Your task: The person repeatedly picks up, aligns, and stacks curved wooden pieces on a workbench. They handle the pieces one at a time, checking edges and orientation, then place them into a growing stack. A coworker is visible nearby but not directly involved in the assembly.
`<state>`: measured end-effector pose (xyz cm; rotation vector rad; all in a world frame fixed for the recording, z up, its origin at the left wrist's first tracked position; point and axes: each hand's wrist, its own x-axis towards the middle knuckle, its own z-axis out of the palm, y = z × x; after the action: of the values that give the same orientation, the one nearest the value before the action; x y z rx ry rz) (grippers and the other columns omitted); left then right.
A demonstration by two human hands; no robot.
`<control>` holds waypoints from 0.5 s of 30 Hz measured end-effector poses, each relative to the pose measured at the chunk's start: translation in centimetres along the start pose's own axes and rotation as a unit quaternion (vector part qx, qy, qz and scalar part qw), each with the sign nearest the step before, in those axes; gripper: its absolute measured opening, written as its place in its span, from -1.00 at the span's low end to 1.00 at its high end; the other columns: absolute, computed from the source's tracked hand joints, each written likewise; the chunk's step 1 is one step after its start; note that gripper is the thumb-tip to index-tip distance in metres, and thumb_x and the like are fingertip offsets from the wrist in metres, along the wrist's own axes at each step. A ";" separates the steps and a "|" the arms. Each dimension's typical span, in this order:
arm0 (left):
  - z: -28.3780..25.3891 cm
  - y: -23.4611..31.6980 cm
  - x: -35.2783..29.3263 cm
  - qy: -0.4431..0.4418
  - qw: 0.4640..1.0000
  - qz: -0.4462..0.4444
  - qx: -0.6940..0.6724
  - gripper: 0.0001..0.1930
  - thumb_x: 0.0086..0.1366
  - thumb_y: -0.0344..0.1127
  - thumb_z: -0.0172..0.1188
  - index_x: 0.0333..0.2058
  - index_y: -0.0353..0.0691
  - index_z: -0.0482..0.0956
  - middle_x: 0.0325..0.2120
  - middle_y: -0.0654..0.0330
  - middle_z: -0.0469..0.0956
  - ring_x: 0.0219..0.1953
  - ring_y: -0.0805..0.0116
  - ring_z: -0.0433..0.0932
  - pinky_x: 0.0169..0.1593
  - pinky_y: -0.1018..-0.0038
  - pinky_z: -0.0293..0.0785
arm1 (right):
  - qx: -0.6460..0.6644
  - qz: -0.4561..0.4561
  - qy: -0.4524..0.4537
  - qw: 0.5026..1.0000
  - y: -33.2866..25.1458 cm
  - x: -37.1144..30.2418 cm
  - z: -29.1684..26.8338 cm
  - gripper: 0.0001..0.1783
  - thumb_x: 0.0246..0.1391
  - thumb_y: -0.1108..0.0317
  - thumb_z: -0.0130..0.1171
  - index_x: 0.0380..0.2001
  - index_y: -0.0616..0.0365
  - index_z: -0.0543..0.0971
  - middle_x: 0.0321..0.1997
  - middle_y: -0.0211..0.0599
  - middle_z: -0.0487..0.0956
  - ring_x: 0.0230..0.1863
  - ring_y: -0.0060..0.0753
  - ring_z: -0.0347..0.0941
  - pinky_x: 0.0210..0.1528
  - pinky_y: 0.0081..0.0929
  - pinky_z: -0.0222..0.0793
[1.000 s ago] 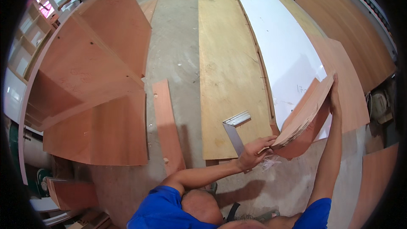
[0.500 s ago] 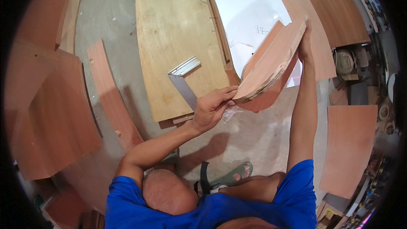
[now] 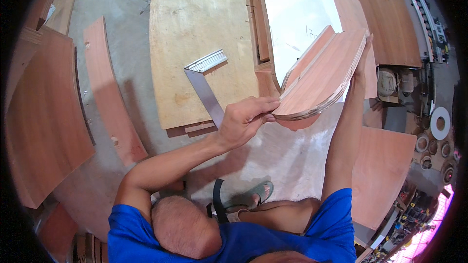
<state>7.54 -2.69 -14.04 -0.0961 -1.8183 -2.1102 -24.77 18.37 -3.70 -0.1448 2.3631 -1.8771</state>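
Both hands hold a reddish plywood piece (image 3: 326, 75) with a rounded end, raised in front of me. Its broad face shows, with a raised strip along the left side and a dark, rough layered edge along the curve. My left hand (image 3: 248, 121) pinches its near left corner between thumb and fingers. At the far right end, my right hand (image 3: 362, 61) grips the edge; some of its fingers are hidden behind the wood. Beside my left hand, a metal try square (image 3: 204, 89) lies on a pale plywood sheet (image 3: 190, 29).
Beyond the held piece is a white panel (image 3: 295, 7) with pencil marks. A narrow plank (image 3: 114, 102) lies on the concrete floor at left, near large brown boards (image 3: 48, 117). Another board (image 3: 380, 170) lies at right, beside tape rolls and a white ring (image 3: 440, 122).
The plywood piece has tilted, so more of its broad face and the raised strip show. Both hands keep their hold. The whole view has shifted slightly.
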 end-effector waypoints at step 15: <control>-0.3 -0.1 0.2 -0.006 0.998 0.038 0.042 -0.63 0.18 -0.64 0.30 0.00 -0.31 0.67 -0.05 -0.01 0.68 -0.06 0.24 0.69 -0.03 0.43 0.66 | -0.027 -0.028 -0.011 0.999 0.5 0.1 -0.2 0.18 0.16 -0.67 -0.54 0.31 0.23 0.32 0.27 0.00 0.43 0.33 -0.08 0.33 0.41 -0.17 0.20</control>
<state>7.40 -3.01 -14.10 -0.1553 -1.8786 -1.9825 -24.86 18.69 -4.16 -0.2370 2.4196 -1.8273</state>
